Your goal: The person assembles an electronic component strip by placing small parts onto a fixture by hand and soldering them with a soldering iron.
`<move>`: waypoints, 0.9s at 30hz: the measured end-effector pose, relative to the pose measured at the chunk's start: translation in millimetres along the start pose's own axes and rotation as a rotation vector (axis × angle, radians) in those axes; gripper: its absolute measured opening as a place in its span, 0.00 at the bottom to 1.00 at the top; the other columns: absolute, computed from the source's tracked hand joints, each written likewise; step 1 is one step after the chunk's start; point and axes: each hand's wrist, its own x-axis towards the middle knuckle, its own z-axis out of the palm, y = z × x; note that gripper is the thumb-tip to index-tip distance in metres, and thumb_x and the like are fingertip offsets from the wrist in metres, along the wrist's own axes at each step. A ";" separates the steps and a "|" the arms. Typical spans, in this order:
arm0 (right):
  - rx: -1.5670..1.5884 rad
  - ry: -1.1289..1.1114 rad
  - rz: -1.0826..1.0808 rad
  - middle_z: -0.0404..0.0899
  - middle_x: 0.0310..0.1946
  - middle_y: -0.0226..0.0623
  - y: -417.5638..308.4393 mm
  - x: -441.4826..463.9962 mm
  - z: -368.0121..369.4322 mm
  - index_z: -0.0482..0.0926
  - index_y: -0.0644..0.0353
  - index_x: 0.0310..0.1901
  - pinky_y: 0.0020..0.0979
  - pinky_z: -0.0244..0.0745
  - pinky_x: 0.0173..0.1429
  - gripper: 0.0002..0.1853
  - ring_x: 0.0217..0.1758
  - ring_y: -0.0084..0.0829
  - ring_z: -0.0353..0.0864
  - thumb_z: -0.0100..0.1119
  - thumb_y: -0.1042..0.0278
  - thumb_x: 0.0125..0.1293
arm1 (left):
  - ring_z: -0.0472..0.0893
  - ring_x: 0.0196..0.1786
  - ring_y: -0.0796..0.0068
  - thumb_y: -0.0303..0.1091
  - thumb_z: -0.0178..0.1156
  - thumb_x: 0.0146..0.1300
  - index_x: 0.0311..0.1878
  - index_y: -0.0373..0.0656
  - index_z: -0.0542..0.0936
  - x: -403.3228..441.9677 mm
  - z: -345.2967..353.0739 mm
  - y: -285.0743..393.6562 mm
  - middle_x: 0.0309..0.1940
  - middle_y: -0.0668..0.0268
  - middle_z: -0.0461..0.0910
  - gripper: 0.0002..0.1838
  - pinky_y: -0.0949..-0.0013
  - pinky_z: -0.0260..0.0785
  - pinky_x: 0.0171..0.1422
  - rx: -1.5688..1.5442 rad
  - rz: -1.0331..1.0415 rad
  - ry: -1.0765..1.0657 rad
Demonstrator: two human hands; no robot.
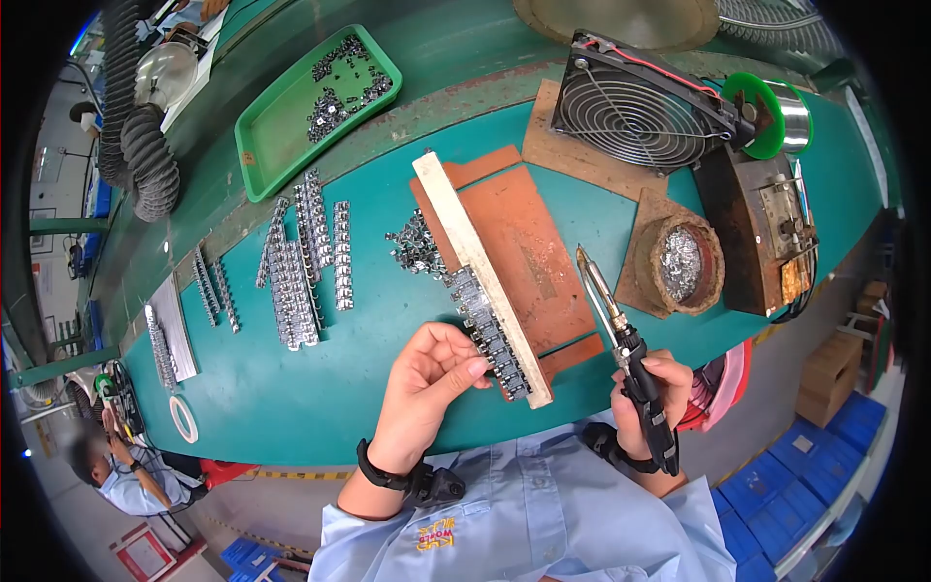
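My right hand (652, 398) is wrapped around the black handle of a soldering iron (635, 373), whose tip points up and away, to the right of the wooden bar and above the brown board (529, 247). A thin metal tube runs beside the iron's shaft. My left hand (427, 378) is closed, thumb and forefinger pinched at the left edge of a row of small dark electronic components (485, 325). That row lies along a pale wooden bar (451, 209) on the board. Beside the bar's left side is a pile of loose small metal parts (415, 247).
Strips of metal parts (291, 281) lie at left, near a tape roll (184, 419). A green tray (257, 160) holds more parts. At right stand a fan (635, 107), a solder spool (795, 118), a round pot (713, 242) and a metal box (727, 209). Another person (145, 485) sits far left.
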 end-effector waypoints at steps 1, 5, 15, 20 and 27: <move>0.005 0.000 0.004 0.67 0.30 0.36 -0.2 0.0 0.0 0.61 0.61 0.48 0.23 0.65 0.33 0.24 0.29 0.23 0.69 0.61 0.65 0.52 | 0.77 0.32 0.78 0.23 0.56 0.57 0.38 0.40 0.68 0.1 0.2 0.2 0.28 0.66 0.76 0.08 0.77 0.69 0.40 -0.001 0.003 0.001; 0.015 -0.003 0.019 0.67 0.31 0.37 0.6 -1.5 -0.2 0.61 0.61 0.47 0.22 0.65 0.33 0.24 0.28 0.23 0.68 0.62 0.65 0.52 | 0.77 0.32 0.78 0.23 0.56 0.57 0.37 0.40 0.68 -0.4 2.5 0.8 0.28 0.66 0.76 0.07 0.77 0.69 0.40 -0.018 0.007 0.008; 0.042 -0.231 -0.259 0.69 0.21 0.34 -8.8 10.6 -13.3 0.64 0.61 0.43 0.29 0.61 0.31 0.23 0.23 0.25 0.66 0.63 0.60 0.50 | 0.76 0.32 0.79 0.22 0.55 0.58 0.36 0.40 0.68 -0.8 -0.2 0.7 0.28 0.67 0.76 0.06 0.78 0.69 0.39 -0.053 -0.008 -0.014; 0.101 -0.335 -0.270 0.71 0.16 0.30 -27.6 15.4 -16.2 0.70 0.61 0.39 0.29 0.63 0.30 0.22 0.16 0.26 0.68 0.69 0.63 0.43 | 0.76 0.32 0.81 0.23 0.56 0.58 0.35 0.41 0.68 0.2 -1.5 -0.6 0.28 0.68 0.76 0.06 0.79 0.68 0.40 -0.063 -0.004 -0.023; 0.045 -0.374 -0.254 0.71 0.14 0.30 -27.8 16.7 -9.0 0.72 0.61 0.36 0.28 0.64 0.28 0.19 0.14 0.26 0.68 0.68 0.64 0.43 | 0.75 0.33 0.84 0.24 0.57 0.57 0.34 0.41 0.69 0.4 -3.2 -1.7 0.28 0.70 0.76 0.06 0.81 0.67 0.40 -0.053 0.017 -0.035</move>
